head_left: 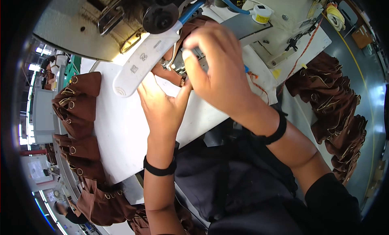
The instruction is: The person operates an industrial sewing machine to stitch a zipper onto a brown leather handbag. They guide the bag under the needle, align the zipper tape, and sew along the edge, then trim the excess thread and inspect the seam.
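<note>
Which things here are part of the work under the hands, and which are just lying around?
In use: left hand and right hand, both on the brown leather piece at the sewing machine.

Lying about: finished brown pieces with metal rings, brown pile at right, thread spool, white table.
</note>
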{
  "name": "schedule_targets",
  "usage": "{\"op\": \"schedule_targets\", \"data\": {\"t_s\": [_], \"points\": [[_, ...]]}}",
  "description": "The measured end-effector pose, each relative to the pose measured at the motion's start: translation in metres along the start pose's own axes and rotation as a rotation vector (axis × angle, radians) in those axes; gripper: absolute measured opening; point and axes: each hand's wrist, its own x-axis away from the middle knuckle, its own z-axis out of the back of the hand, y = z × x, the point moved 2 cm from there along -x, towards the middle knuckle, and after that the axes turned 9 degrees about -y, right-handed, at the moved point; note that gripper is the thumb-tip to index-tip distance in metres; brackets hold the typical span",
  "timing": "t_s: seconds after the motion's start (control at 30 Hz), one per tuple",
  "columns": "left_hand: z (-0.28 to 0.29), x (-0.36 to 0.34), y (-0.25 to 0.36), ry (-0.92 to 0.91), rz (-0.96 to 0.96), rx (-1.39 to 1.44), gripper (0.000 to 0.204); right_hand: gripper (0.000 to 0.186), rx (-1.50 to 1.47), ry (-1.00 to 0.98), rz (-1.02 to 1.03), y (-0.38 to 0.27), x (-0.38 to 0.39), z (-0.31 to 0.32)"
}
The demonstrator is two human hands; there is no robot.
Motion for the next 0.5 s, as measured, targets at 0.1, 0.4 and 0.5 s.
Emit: {"op": "schedule_targets", "data": {"t_s": [0.1,0.4,0.5], "points": [[-0.011,0.006,-0.005,0.094,0.015,0.187,0.074,0.022,0.145,0.048,0.043,0.007,-0.015,-0.002],[0.014,0.017,0.003,0.171,-0.201,-0.086,0.033,0.018,-0.139,-0.019,0.068,0.019,-0.008,0.003],[0.009,0.017,-0.003,0.145,-0.188,-0.005,0.032,0.015,-0.417,-0.084,0.067,0.015,-0.015,0.001]]}}
